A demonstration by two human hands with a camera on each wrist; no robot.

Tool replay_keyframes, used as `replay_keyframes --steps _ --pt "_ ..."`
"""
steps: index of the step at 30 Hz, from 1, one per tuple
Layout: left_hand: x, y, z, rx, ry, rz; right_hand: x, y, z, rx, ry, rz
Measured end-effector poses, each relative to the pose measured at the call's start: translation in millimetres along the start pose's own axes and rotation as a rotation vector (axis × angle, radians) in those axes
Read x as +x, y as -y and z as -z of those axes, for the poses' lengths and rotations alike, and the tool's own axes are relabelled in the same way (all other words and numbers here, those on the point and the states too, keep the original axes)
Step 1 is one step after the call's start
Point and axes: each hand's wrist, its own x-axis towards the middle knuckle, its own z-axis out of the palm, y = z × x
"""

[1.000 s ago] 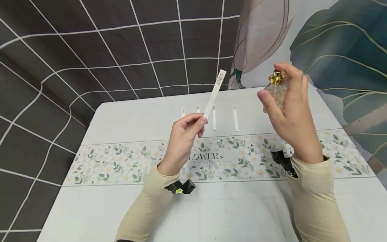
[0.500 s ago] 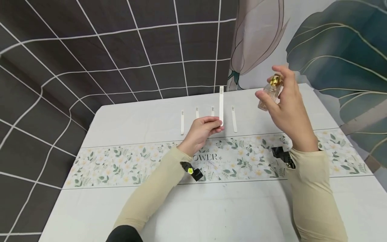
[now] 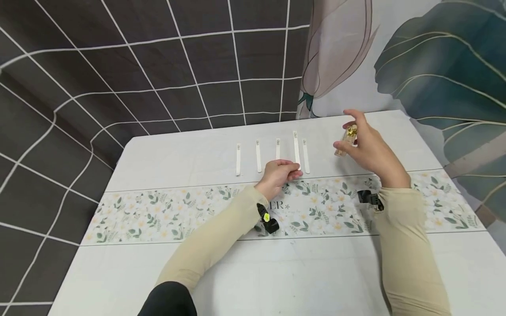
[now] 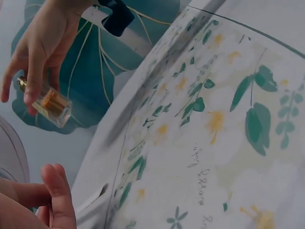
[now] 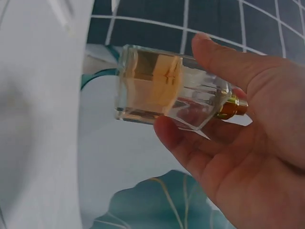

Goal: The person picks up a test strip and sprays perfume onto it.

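Observation:
In the head view my left hand (image 3: 278, 175) pinches the lower end of a white perfume test strip (image 3: 296, 147), low over the far part of the table. Just to the right of it lies another white strip (image 3: 306, 157). My right hand (image 3: 373, 151) grips a glass perfume bottle (image 3: 345, 142) with a gold spray neck, tilted above the table. Amber liquid shows inside the bottle (image 4: 53, 106) in the left wrist view. Close up in the right wrist view, thumb and fingers hold the bottle (image 5: 155, 85) on its sides.
More test strips lie spaced in a row: a leftmost strip (image 3: 238, 161), a second strip (image 3: 258, 157) and a third strip (image 3: 278, 149) partly behind my left hand. A floral printed band (image 3: 158, 215) crosses the white table (image 3: 316, 276). A dark gridded cloth (image 3: 158, 66) hangs behind.
My left hand has carried the strip down and to the right, from raised and tilted to low beside the rightmost strip. My right hand has lowered the perfume bottle and tilted it.

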Motion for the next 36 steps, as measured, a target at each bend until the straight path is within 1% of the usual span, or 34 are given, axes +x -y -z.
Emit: replay_keyframes --steps 2,5,8,13,18,22,24,26,29,31,32,34,35,36 --pt "1.6 3.1 0.7 0.022 -0.012 0.017 2.7 -5 -4 -0.008 0.036 -0.007" --pt "3.1 8.6 1.5 0.018 -0.031 0.017 6.3 -10 -9 -0.023 0.076 -0.012" --pt "4.1 12.4 1.0 0.011 -0.048 -0.004 8.0 -14 -12 -0.034 0.1 -0.015" --pt "5.2 13.2 -2.4 0.032 -0.06 -0.025 8.7 -18 -14 -0.042 0.129 -0.035" --pt "4.8 13.5 -6.9 0.053 -0.105 -0.046 8.4 -21 -16 -0.04 0.149 -0.052" --pt "4.8 14.4 -8.6 0.03 -0.137 -0.071 9.1 -22 -16 -0.047 0.157 -0.063" --pt "4.5 14.5 -8.8 0.017 -0.142 -0.085 10.1 -23 -17 -0.055 0.166 -0.068" --pt "3.3 13.5 -8.8 0.035 -0.132 -0.1 11.8 -24 -18 -0.06 0.179 -0.077" --pt "1.0 10.9 -9.5 0.131 -0.073 -0.102 13.6 -25 -20 -0.067 0.199 -0.093" --pt "-0.3 8.3 -10.6 0.24 -0.018 -0.087 14.6 -25 -22 -0.07 0.209 -0.102" --pt "-0.3 7.2 -11.6 0.319 0.011 -0.076 14.7 -26 -23 -0.074 0.21 -0.105" --pt "0.0 4.4 -14.2 0.513 0.087 -0.058 14.6 -26 -24 -0.079 0.209 -0.103" --pt "0.4 3.0 -15.8 0.631 0.117 -0.066 14.4 -27 -25 -0.081 0.209 -0.101" --pt "0.8 1.5 -17.8 0.757 0.141 -0.094 14.4 -27 -25 -0.082 0.208 -0.097"
